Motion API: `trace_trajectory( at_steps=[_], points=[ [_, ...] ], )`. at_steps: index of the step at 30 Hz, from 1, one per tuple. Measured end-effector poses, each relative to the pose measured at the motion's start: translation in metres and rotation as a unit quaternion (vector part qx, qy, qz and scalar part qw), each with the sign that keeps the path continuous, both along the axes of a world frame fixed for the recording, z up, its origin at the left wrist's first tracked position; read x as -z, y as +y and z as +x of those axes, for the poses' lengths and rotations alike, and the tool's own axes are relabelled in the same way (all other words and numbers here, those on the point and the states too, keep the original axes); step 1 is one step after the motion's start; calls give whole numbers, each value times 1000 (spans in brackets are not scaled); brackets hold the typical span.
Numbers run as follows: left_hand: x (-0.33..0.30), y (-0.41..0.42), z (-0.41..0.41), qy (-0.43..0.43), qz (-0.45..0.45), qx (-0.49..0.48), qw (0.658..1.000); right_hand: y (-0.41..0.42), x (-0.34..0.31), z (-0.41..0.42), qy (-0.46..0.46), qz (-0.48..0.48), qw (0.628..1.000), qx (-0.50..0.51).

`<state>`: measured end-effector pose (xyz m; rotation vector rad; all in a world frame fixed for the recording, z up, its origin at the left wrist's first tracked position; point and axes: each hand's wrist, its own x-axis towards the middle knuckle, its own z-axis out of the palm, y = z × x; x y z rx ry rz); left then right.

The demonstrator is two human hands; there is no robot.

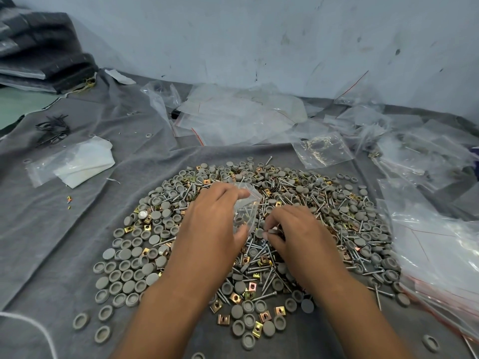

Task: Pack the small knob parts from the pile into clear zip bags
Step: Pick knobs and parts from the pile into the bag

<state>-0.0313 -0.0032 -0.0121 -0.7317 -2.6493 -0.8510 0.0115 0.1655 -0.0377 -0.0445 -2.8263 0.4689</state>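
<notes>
1. Nearest the viewer, loose grey knob caps (pixel 248 330) and brass clip nuts (pixel 223 319) lie at the front edge of the pile, unpacked, on the grey cloth (pixel 64 242).
2. The right hand (pixel 293 234) rests on the pile (pixel 259 229) with fingers curled; its fingertips (pixel 267 233) pinch a small grey part just beside the bag mouth.
3. The left hand (pixel 210 224) grips a small clear zip bag (pixel 246 206) between thumb and fingers, holding it over the middle of the pile. Screws and at least one dark part show inside it; the count cannot be read.
4. The pile itself is large: grey caps, screws (pixel 269 278) and brass nuts cover a wide patch of the cloth. Judged from this, most of the parts are still to be packed.
5. To the right, a stack of zip bags (pixel 440 255) overlaps the pile's edge; whether these are filled cannot be told.
6. Farther back, more clear bags (pixel 246 117) lie scattered against the wall (pixel 259 35). Some at far right (pixel 420 151) appear to hold parts, which suggests a few finished packs.
</notes>
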Motion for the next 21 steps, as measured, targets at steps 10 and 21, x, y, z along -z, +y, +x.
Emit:
trace_trajectory(
  at_steps=[10, 21],
  points=[
    [1, -1, 0, -4, 0, 1, 1000, 15, -1, -1, -33, -34, 999, 20],
    [3, 1, -1, -9, -5, 10, 1000, -16, -15, 0, 224, -198, 950, -86]
  ],
)
